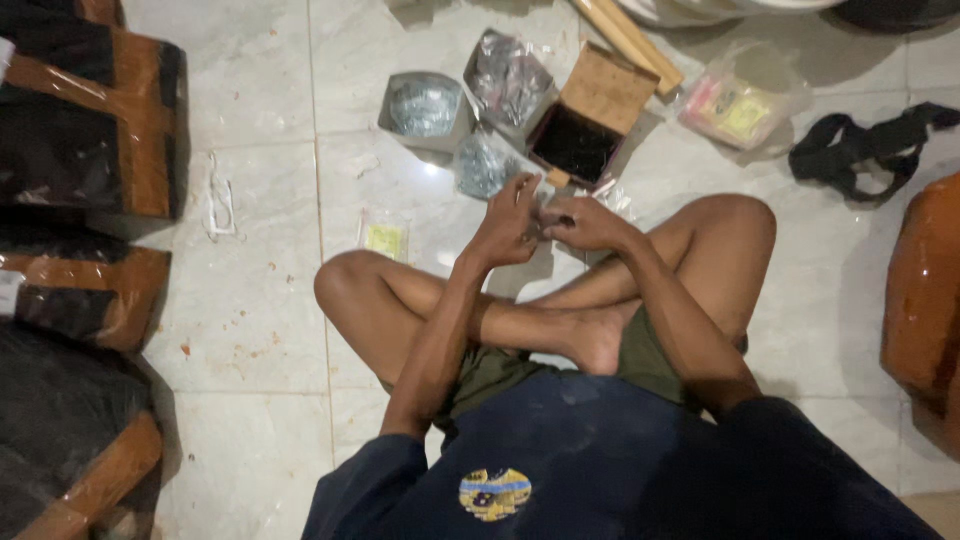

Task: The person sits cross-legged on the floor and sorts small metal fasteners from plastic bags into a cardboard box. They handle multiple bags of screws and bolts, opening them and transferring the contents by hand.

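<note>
- Pale marble floor tiles (250, 300) carry everything; a person sits cross-legged on them, seen from above.
- Left hand (508, 222) and right hand (585, 222) meet above the knees, just in front of the crossed shins.
- Both sets of fingers pinch together on a small dark part (545, 222) held between the hands; it is too small to tell what it is.
- Just beyond the hands lies an open cardboard box (590, 125) with dark contents.
- Beside the box sit clear plastic bags of small metal hardware (470, 110).
- A pink and yellow packet (735, 110) lies further right, near a black strap (870, 145).
- Wooden furniture wrapped in dark plastic (90, 130) stands at the left edge.
</note>
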